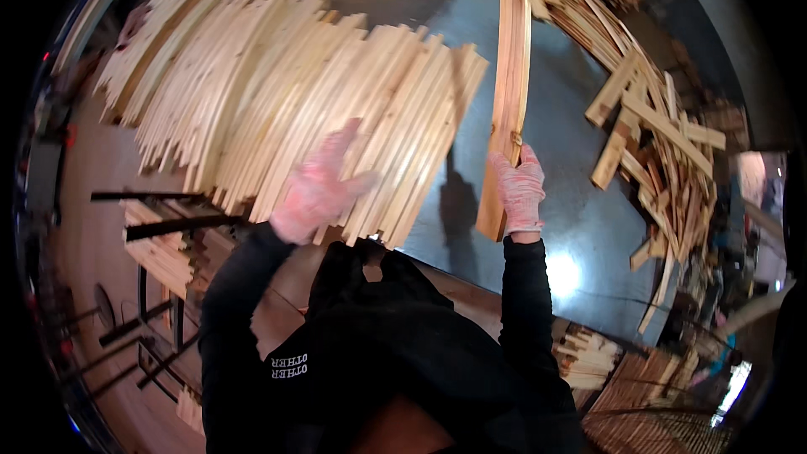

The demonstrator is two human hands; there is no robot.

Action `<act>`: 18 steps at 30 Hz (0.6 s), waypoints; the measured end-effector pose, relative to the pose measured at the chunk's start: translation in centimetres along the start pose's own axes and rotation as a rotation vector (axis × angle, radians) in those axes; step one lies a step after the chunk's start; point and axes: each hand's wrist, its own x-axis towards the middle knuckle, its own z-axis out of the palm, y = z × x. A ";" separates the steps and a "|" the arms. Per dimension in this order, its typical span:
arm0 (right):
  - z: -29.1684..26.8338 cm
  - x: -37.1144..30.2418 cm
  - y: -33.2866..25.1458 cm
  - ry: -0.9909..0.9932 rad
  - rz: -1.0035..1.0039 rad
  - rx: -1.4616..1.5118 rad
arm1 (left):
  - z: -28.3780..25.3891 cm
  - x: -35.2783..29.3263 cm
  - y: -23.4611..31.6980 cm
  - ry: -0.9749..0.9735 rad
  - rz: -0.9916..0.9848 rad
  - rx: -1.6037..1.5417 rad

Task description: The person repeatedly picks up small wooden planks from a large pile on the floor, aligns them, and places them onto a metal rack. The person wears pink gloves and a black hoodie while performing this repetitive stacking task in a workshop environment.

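Observation:
My right hand (518, 188), in a pink-and-white work glove, grips the near end of a long wooden board (508, 59). The board points away from me and has a dark knot close to my fingers. My left hand (322, 187), gloved alike and slightly blurred, is over the near part of a wide row of pale wooden strips (336, 92). Its fingers are spread, and nothing shows in them. I cannot tell whether it touches the strips. The strips lie side by side with uneven ends, left of the board.
A shiny metal table (572, 168) lies under the board. Along its right side runs a messy heap of offcuts and thin slats (664, 143). Dark metal rack bars (168, 225) and stacked wood (160, 256) stand lower left. A wire fan guard (656, 430) is at lower right.

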 end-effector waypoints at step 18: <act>23.9 -24.2 -26.5 -0.792 -1.032 0.302 | -34.5 -36.3 -19.4 1.678 -0.435 -0.614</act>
